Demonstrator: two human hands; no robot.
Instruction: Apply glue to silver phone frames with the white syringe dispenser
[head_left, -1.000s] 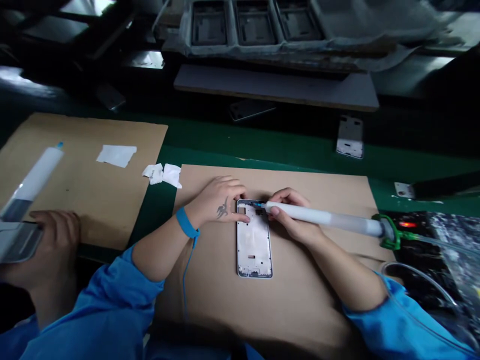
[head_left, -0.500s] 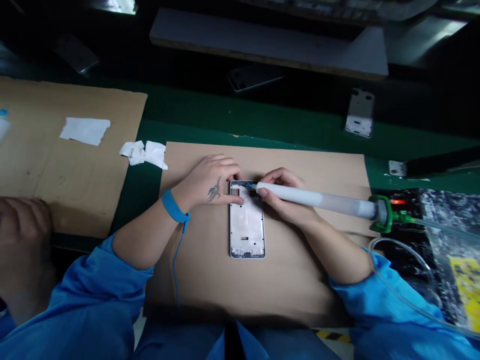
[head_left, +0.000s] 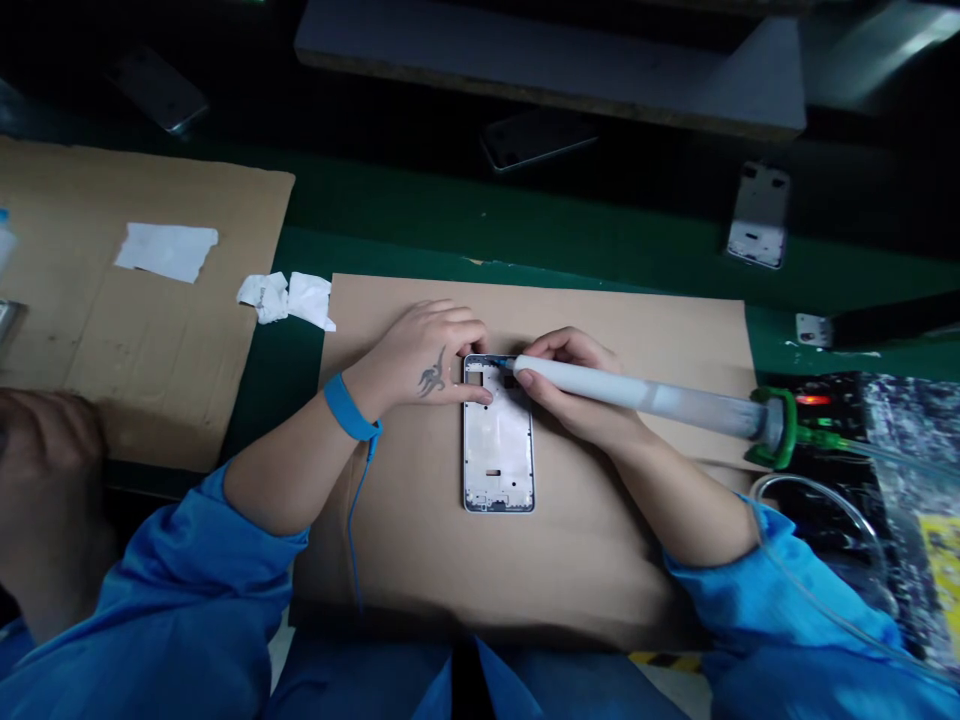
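Observation:
A white phone frame (head_left: 499, 445) lies flat on a brown cardboard mat (head_left: 600, 540). My left hand (head_left: 420, 365), with a blue wrist strap (head_left: 346, 408), presses its fingers on the frame's top left corner. My right hand (head_left: 574, 395) is closed round a long white glue syringe (head_left: 645, 395), held like a pen. The syringe's blue tip touches the frame's top edge. A green cap (head_left: 774, 428) and a clear hose sit at the syringe's rear end.
A second cardboard mat (head_left: 150, 330) with a white paper scrap (head_left: 166, 250) lies at left, crumpled tissue (head_left: 286, 298) between the mats. Another person's hand (head_left: 45, 450) is at far left. Phone parts (head_left: 759, 218) lie on the green belt. A plastic bag (head_left: 900, 470) lies at right.
The view tilted down, so the tray rack at the top left the picture. The co-worker's syringe at left dropped out of sight. My hands stayed on the frame's top edge.

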